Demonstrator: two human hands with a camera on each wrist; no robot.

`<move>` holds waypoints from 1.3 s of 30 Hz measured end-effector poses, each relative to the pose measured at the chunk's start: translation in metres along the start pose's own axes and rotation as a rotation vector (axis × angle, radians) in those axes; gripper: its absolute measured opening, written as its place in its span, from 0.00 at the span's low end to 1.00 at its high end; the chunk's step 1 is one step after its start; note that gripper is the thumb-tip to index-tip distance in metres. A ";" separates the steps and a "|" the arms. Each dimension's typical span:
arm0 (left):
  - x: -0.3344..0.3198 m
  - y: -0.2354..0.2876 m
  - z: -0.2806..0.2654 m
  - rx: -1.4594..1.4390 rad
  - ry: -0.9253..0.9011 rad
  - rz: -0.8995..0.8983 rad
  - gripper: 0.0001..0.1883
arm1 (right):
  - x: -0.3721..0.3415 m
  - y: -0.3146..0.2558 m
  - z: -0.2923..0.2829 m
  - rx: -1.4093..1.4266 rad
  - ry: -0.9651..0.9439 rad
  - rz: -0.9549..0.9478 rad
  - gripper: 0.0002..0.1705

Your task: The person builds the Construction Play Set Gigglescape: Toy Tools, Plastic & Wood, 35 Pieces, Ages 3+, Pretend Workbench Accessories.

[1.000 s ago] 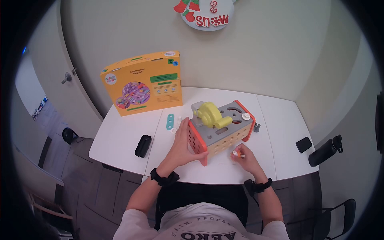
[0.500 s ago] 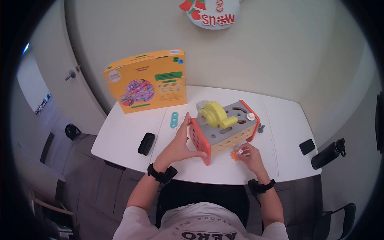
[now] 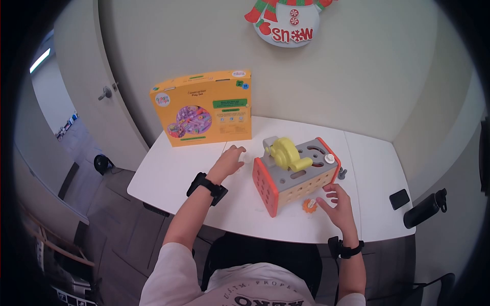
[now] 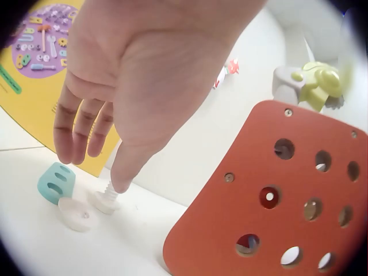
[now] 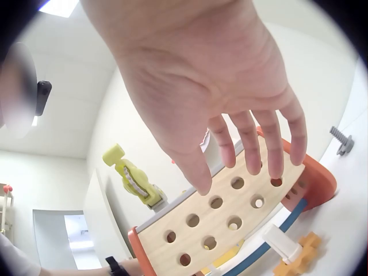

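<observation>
My left hand (image 3: 228, 164) is off the toy workbench (image 3: 292, 179), reaching down past its left side with fingers loosely bent. In the left wrist view its thumb tip overlaps the top of a white threaded screw (image 4: 107, 198) standing on its head. A white round-headed piece (image 4: 76, 215) and a teal three-hole strip (image 4: 56, 181) lie beside that screw. My right hand (image 3: 341, 206) hovers by the bench's front right corner, fingers spread and holding nothing. Just left of it on the table lies an orange gear (image 3: 309, 206) with a white bolt (image 5: 282, 244) through it.
A yellow-green saw-like piece (image 3: 287, 154) and a white knob (image 3: 329, 159) sit on the bench top. A grey screw (image 3: 342, 174) stands to its right. The yellow box (image 3: 204, 109) is upright behind; a phone (image 3: 399, 199) and black bottle (image 3: 426, 209) are at right.
My left hand has let go of the bench's red left panel and moved left and back. My right hand has released the gear and white bolt onto the table and opened.
</observation>
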State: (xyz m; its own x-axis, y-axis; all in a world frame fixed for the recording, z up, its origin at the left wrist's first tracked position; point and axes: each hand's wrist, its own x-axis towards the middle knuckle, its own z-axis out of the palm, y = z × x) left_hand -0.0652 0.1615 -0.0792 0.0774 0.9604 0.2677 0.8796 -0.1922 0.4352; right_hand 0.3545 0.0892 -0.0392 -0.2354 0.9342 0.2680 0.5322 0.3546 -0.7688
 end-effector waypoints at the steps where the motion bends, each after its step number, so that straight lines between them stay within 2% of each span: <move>1: 0.006 0.003 0.003 0.024 -0.019 -0.026 0.24 | -0.001 -0.003 -0.002 0.013 0.008 -0.008 0.22; 5: 0.026 0.007 0.012 0.040 -0.066 -0.062 0.24 | -0.003 -0.011 -0.007 0.068 0.040 -0.052 0.21; 8: 0.042 -0.014 0.031 0.104 -0.126 0.003 0.20 | -0.003 -0.013 -0.007 0.117 0.064 -0.098 0.21; 11: 0.042 -0.023 0.038 0.016 -0.096 -0.079 0.16 | -0.005 -0.017 -0.010 0.145 0.077 -0.121 0.19; 18: -0.029 0.050 -0.053 -0.378 0.177 -0.084 0.12 | -0.014 -0.033 -0.010 0.383 -0.155 -0.110 0.11; 21: -0.076 0.097 -0.077 -0.480 0.116 -0.016 0.10 | -0.024 -0.045 0.009 0.482 -0.245 -0.130 0.15; 24: -0.114 0.145 -0.081 -0.547 -0.064 0.201 0.11 | -0.038 -0.067 0.031 0.740 -0.372 -0.005 0.23; 25: -0.122 0.154 -0.073 -0.605 -0.094 0.240 0.11 | -0.041 -0.067 0.039 0.771 -0.442 -0.054 0.29; 28: -0.137 0.169 -0.052 -0.667 -0.165 0.293 0.12 | -0.047 -0.058 0.057 0.824 -0.583 -0.009 0.28; 34: -0.135 0.159 -0.056 -0.711 -0.268 0.362 0.13 | -0.041 -0.049 0.062 0.829 -0.590 -0.030 0.24; 37: -0.117 0.124 -0.063 -0.614 -0.170 0.238 0.15 | -0.035 -0.041 0.060 0.812 -0.552 0.012 0.23; 39: -0.099 0.086 -0.051 -0.437 -0.042 0.067 0.16 | -0.033 -0.037 0.057 0.784 -0.523 0.040 0.22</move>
State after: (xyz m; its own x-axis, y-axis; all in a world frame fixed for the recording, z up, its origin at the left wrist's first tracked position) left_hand -0.0215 0.0395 -0.0243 0.1551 0.9484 0.2764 0.5916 -0.3132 0.7429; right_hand 0.2961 0.0429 -0.0524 -0.6649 0.7421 0.0845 -0.1064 0.0178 -0.9942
